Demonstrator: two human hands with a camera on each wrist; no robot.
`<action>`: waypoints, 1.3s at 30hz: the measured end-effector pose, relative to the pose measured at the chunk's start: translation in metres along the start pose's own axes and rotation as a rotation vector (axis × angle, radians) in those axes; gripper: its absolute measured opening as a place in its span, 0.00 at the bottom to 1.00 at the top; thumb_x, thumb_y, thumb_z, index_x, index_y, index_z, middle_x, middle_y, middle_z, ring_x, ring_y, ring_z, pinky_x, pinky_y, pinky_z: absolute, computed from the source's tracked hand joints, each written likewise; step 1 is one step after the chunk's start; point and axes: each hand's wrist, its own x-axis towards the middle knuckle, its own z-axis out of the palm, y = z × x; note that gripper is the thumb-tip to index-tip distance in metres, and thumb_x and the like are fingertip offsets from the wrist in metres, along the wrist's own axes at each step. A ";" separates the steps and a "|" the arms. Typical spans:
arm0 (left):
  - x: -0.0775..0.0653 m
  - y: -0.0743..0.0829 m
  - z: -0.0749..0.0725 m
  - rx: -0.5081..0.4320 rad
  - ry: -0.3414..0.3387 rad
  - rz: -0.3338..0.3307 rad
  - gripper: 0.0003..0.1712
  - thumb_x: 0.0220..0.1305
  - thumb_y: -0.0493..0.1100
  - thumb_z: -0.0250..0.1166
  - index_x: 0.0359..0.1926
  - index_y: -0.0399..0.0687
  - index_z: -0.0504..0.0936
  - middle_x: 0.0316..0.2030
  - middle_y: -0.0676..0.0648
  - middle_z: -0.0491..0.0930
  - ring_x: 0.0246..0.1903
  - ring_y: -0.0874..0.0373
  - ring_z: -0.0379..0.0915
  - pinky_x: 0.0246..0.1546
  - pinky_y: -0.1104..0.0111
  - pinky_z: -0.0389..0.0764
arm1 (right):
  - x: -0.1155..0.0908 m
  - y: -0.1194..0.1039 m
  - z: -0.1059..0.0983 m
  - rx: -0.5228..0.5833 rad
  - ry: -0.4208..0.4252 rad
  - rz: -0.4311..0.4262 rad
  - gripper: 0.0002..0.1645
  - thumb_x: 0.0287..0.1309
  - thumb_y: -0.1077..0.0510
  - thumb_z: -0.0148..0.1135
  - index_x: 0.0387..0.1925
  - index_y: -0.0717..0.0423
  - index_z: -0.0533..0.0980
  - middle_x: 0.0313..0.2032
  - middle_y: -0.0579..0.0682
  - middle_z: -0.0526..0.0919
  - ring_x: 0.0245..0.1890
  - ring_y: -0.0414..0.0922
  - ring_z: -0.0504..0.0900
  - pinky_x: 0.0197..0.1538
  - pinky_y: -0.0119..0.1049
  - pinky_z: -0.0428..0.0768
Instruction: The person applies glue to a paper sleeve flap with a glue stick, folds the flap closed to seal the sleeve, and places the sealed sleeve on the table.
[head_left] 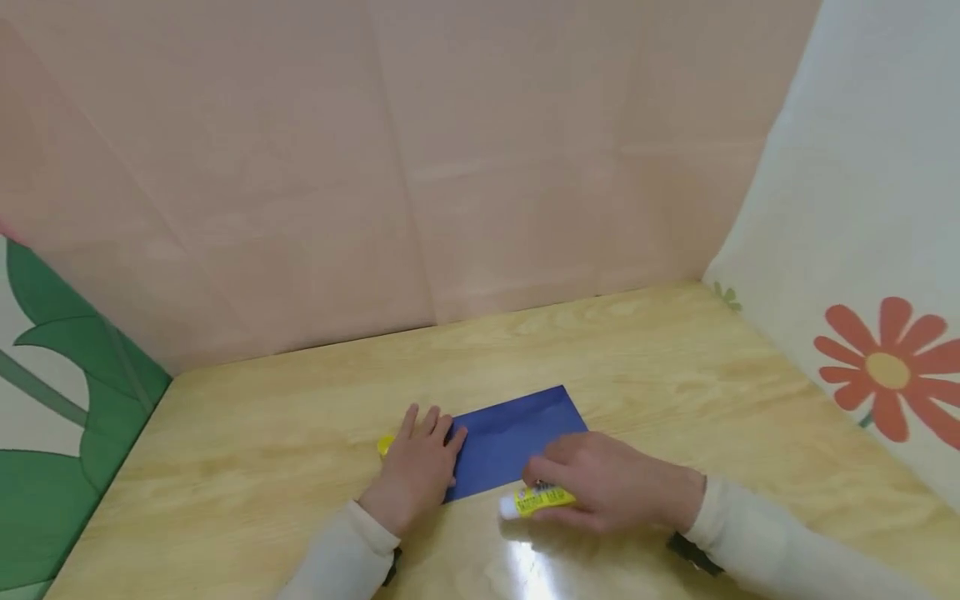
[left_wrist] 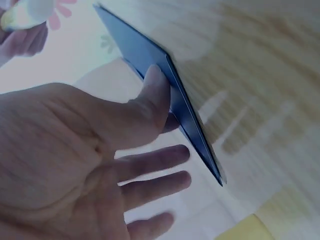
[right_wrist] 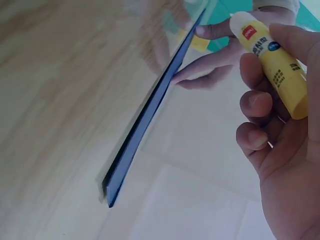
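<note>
A dark blue paper rectangle [head_left: 510, 437] lies flat on the wooden table, a faint crease near its far edge. My left hand [head_left: 420, 471] rests on its left end with fingers spread and fairly straight. In the left wrist view the thumb [left_wrist: 155, 97] of that hand lies against the blue paper [left_wrist: 135, 45]. My right hand [head_left: 607, 479] grips a yellow glue stick [head_left: 543, 500] near the paper's front edge. The white end of this glue stick [right_wrist: 272, 62] points away from the palm, and my fingers curl round its yellow body.
A small yellow thing [head_left: 385, 444], partly hidden, sits just beyond my left hand. The wooden table [head_left: 262, 442] meets a pinkish backdrop [head_left: 300, 183] at the back. Side panels stand left and right, with green leaves [head_left: 56, 483] and a red flower [head_left: 888, 367].
</note>
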 end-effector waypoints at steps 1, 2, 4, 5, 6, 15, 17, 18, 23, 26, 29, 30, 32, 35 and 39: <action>0.001 0.001 0.002 0.014 0.021 0.005 0.33 0.67 0.56 0.63 0.70 0.52 0.71 0.67 0.46 0.70 0.68 0.49 0.65 0.72 0.52 0.64 | 0.000 0.000 0.000 -0.007 0.012 -0.014 0.14 0.67 0.40 0.58 0.45 0.41 0.72 0.29 0.32 0.76 0.29 0.28 0.72 0.33 0.21 0.71; 0.002 0.001 0.003 0.024 0.040 0.010 0.32 0.66 0.55 0.64 0.68 0.51 0.73 0.63 0.46 0.72 0.64 0.50 0.68 0.70 0.55 0.67 | 0.001 -0.001 0.001 -0.010 0.024 -0.026 0.14 0.67 0.40 0.59 0.45 0.41 0.72 0.29 0.32 0.75 0.29 0.28 0.71 0.33 0.21 0.70; 0.002 0.001 0.004 -0.004 0.060 0.020 0.30 0.65 0.53 0.67 0.65 0.48 0.76 0.56 0.46 0.75 0.57 0.52 0.73 0.65 0.58 0.72 | 0.002 -0.001 0.001 -0.016 0.037 -0.044 0.14 0.67 0.41 0.59 0.45 0.41 0.72 0.29 0.32 0.73 0.28 0.28 0.69 0.32 0.20 0.68; 0.003 0.001 0.004 -0.013 0.066 0.028 0.30 0.64 0.52 0.68 0.64 0.47 0.77 0.54 0.46 0.77 0.54 0.53 0.75 0.63 0.60 0.74 | 0.002 -0.001 0.001 -0.017 0.041 -0.050 0.14 0.66 0.40 0.60 0.45 0.42 0.72 0.28 0.32 0.73 0.28 0.28 0.69 0.32 0.20 0.68; 0.003 0.000 0.005 -0.035 0.069 0.030 0.29 0.63 0.52 0.68 0.62 0.46 0.78 0.52 0.46 0.78 0.52 0.53 0.76 0.62 0.60 0.75 | 0.003 -0.002 0.002 -0.016 0.036 -0.050 0.14 0.66 0.40 0.60 0.45 0.41 0.72 0.28 0.31 0.72 0.28 0.28 0.68 0.32 0.19 0.67; -0.002 -0.004 0.009 -0.148 0.086 0.043 0.27 0.60 0.52 0.71 0.56 0.43 0.82 0.42 0.47 0.80 0.41 0.54 0.77 0.53 0.58 0.78 | 0.002 -0.009 0.005 0.005 0.001 -0.046 0.13 0.68 0.40 0.58 0.46 0.40 0.72 0.31 0.31 0.74 0.30 0.27 0.70 0.34 0.20 0.69; -0.002 -0.005 0.010 -0.168 0.057 0.028 0.29 0.61 0.53 0.70 0.60 0.45 0.81 0.46 0.47 0.80 0.44 0.53 0.77 0.53 0.56 0.79 | 0.002 -0.011 0.005 0.024 -0.017 -0.043 0.13 0.69 0.40 0.56 0.46 0.40 0.72 0.32 0.31 0.75 0.31 0.27 0.71 0.35 0.19 0.69; -0.001 -0.005 0.010 -0.181 0.048 0.019 0.30 0.60 0.53 0.71 0.61 0.47 0.79 0.48 0.47 0.79 0.46 0.52 0.77 0.52 0.54 0.79 | 0.002 -0.011 0.004 0.030 -0.024 -0.040 0.13 0.69 0.40 0.55 0.46 0.40 0.72 0.33 0.31 0.76 0.32 0.27 0.71 0.35 0.19 0.69; 0.003 -0.008 0.006 -0.226 0.032 -0.009 0.34 0.61 0.51 0.71 0.68 0.56 0.75 0.58 0.48 0.75 0.55 0.49 0.72 0.54 0.48 0.78 | 0.003 -0.011 0.003 0.020 -0.032 -0.036 0.13 0.69 0.40 0.55 0.46 0.40 0.72 0.33 0.31 0.76 0.32 0.28 0.71 0.36 0.22 0.71; 0.003 -0.011 0.003 -0.259 0.015 0.025 0.34 0.62 0.48 0.69 0.69 0.53 0.73 0.66 0.48 0.71 0.66 0.46 0.66 0.64 0.48 0.72 | 0.004 -0.010 0.002 -0.006 -0.019 -0.070 0.13 0.69 0.40 0.56 0.47 0.41 0.72 0.33 0.31 0.76 0.32 0.29 0.72 0.37 0.23 0.72; 0.004 -0.013 0.000 -0.353 -0.047 0.075 0.34 0.66 0.43 0.66 0.71 0.46 0.68 0.74 0.46 0.63 0.75 0.45 0.54 0.73 0.50 0.63 | 0.005 -0.011 0.002 -0.018 0.003 -0.106 0.13 0.68 0.41 0.57 0.47 0.41 0.72 0.33 0.31 0.76 0.32 0.29 0.72 0.37 0.23 0.71; 0.004 -0.014 0.000 -0.397 -0.070 0.088 0.34 0.67 0.42 0.64 0.72 0.45 0.67 0.75 0.45 0.60 0.76 0.45 0.51 0.73 0.51 0.61 | 0.005 -0.010 0.002 -0.021 0.013 -0.119 0.13 0.68 0.41 0.58 0.46 0.42 0.73 0.33 0.31 0.76 0.31 0.29 0.72 0.36 0.23 0.72; 0.006 -0.016 0.000 -0.486 -0.111 0.098 0.35 0.68 0.39 0.62 0.74 0.44 0.63 0.76 0.45 0.57 0.77 0.45 0.49 0.74 0.52 0.60 | 0.005 -0.010 0.001 -0.018 0.022 -0.129 0.13 0.68 0.41 0.58 0.46 0.42 0.72 0.33 0.31 0.76 0.31 0.29 0.72 0.36 0.23 0.71; 0.009 -0.020 0.003 -0.595 -0.125 0.098 0.36 0.68 0.37 0.62 0.75 0.45 0.62 0.77 0.46 0.55 0.77 0.46 0.48 0.73 0.53 0.61 | 0.004 -0.010 0.001 -0.017 0.032 -0.135 0.13 0.67 0.42 0.59 0.46 0.42 0.73 0.33 0.31 0.76 0.32 0.29 0.73 0.37 0.23 0.72; 0.010 -0.022 0.006 -0.643 -0.136 0.086 0.37 0.67 0.38 0.64 0.75 0.48 0.62 0.77 0.49 0.54 0.78 0.48 0.47 0.73 0.52 0.61 | 0.004 -0.012 0.001 -0.016 0.035 -0.150 0.13 0.67 0.42 0.59 0.46 0.42 0.73 0.33 0.31 0.77 0.31 0.29 0.73 0.36 0.23 0.72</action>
